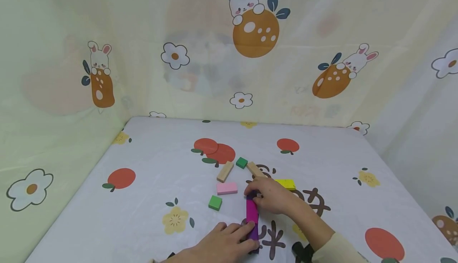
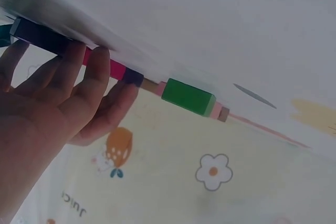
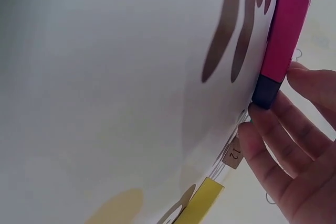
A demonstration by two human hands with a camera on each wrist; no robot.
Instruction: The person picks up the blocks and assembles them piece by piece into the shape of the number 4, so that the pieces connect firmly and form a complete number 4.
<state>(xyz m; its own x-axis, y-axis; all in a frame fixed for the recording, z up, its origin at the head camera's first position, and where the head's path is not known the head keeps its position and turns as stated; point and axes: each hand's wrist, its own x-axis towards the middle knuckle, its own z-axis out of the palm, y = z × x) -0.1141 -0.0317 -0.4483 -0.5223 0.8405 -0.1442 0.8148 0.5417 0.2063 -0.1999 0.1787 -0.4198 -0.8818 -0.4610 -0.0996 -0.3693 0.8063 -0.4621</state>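
A purple block (image 1: 253, 234), a magenta block (image 1: 252, 212) and a small dark blue block (image 3: 265, 92) lie end to end in a row. My left hand (image 1: 225, 242) rests its fingertips against the purple block at the near end. At the far end my right hand (image 1: 273, 194) pinches the dark blue block between thumb and fingers. The left wrist view shows fingertips along the row's side. Beyond the right hand lie a wooden block (image 1: 255, 170), marked 12 in the right wrist view, and a yellow block (image 1: 285, 184).
Left of the row sit a light green cube (image 1: 215, 203), a pink block (image 1: 227, 188) and another wooden block (image 1: 225, 172). A darker green cube (image 1: 241, 162) lies behind. The white tablecloth (image 1: 143, 223) carries fruit and flower prints; a patterned curtain (image 1: 143, 80) hangs behind.
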